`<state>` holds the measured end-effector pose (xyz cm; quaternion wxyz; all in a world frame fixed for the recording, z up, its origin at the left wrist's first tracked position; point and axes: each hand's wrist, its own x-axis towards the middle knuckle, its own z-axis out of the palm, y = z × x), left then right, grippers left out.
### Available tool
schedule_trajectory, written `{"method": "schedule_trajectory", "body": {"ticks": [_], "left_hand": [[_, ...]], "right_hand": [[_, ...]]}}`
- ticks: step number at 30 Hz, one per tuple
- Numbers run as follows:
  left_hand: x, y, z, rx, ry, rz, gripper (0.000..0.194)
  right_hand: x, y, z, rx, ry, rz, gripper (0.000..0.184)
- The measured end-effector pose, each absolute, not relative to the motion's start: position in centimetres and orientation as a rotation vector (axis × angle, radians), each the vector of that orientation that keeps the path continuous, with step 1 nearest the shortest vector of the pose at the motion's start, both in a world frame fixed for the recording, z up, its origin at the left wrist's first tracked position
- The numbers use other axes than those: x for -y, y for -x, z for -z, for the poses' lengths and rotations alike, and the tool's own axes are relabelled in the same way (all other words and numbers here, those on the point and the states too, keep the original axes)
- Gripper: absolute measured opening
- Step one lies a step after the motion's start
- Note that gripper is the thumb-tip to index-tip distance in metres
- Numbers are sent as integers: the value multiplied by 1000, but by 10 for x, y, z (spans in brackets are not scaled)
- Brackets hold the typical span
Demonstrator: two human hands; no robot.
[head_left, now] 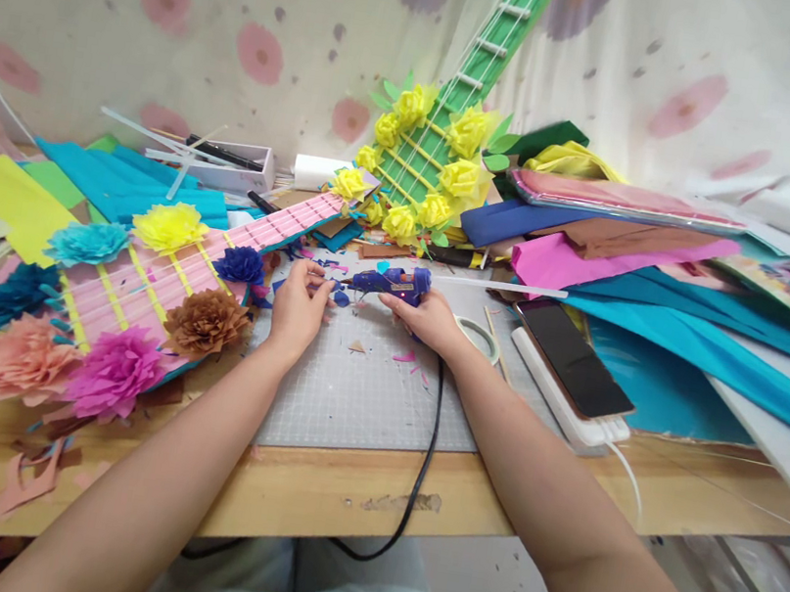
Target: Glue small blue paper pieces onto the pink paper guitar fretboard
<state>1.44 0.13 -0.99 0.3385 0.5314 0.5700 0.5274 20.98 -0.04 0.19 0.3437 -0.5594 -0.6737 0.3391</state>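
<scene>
My right hand is wrapped round a blue glue gun, nozzle pointing left over a grey cutting mat. Its black cord runs back over the table edge. My left hand pinches a small blue paper piece close to the nozzle. Just left lies a pink paper guitar decked with paper flowers, a dark blue flower nearest my left hand. A green paper guitar with yellow flowers leans against the curtain behind.
A phone lies on a white power bank right of the mat, beside a tape roll. Stacked coloured paper sheets fill the right side. A white box stands at the back. Paper scraps dot the mat and the wooden table.
</scene>
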Motion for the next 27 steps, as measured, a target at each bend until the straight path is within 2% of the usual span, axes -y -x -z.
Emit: {"method": "schedule_trajectory", "body": {"ticks": [6,10,15,20,23,27], "left_hand": [[-1,-16,9,-1442,-1319,-1381,21],[0,-18,9,-1406,-1261,-1394,20],[0,-19,9,-1404,-1222,-1418,20],[-1,-18,9,-1406,-1204,-1419,12],[-1,-19,8,-1388,-1122,-1453,16],[0,-21,3,-1313,-882,-1515,23]], "right_hand": [[-3,-208,-1,1599,1596,-754,39],[-8,-207,5,1472,1701,-626,46],[-9,-207,5,1587,1743,-571,50],[-8,-208,1,1707,1818,-600,43],[-8,-208,2,1687,1809,-569,45],[-5,-205,3,1661,1796,-462,55]]}}
